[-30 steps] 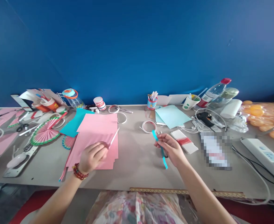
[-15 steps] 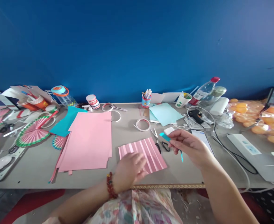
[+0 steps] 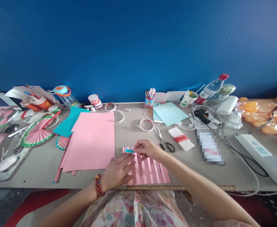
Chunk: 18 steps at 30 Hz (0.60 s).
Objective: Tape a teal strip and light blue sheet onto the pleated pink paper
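Note:
A pink sheet folded into pleats lies in front of me near the table edge. My left hand rests on its left side with the fingers stretched out. At the upper left corner of the sheet, a small blue strip lies along the top edge. My right hand pinches the right end of that strip between thumb and fingers. Black-handled scissors lie open beyond the sheet. To their right is a white card wound with red thread.
Pink paper sheets are stacked at the left, beside a finished pleated fan. Light blue paper and a pen cup stand at the back. Rightward are a blurred phone, cables and a power strip.
My right hand has moved left from above the scissors to the pleated sheet, bringing the blue strip. The white card now lies on the table. My left hand has shifted left.

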Each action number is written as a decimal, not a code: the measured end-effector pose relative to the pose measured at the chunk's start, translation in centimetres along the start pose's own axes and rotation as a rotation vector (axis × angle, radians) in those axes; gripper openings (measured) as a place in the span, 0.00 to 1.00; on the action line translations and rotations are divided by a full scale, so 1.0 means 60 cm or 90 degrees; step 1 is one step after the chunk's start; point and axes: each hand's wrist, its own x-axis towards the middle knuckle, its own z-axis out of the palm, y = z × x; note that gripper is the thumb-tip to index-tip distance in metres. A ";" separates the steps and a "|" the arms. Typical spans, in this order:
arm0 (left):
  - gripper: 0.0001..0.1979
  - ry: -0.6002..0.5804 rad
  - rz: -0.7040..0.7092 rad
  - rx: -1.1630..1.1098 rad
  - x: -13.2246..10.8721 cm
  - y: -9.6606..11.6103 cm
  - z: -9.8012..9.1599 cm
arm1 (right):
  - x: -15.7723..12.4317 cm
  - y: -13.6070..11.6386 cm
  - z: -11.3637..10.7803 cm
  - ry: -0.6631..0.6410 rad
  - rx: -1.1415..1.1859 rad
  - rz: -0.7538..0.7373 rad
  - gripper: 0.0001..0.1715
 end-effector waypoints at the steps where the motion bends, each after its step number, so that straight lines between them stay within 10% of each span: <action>1: 0.22 0.017 -0.028 -0.001 -0.006 -0.002 -0.004 | 0.001 -0.001 -0.003 0.005 -0.011 0.009 0.20; 11: 0.17 -0.019 -0.045 -0.028 -0.010 -0.024 -0.021 | -0.048 -0.097 -0.065 0.054 -0.209 -0.057 0.15; 18: 0.18 -0.014 -0.062 -0.023 -0.008 -0.020 -0.017 | 0.017 -0.064 -0.033 0.026 -0.251 -0.022 0.18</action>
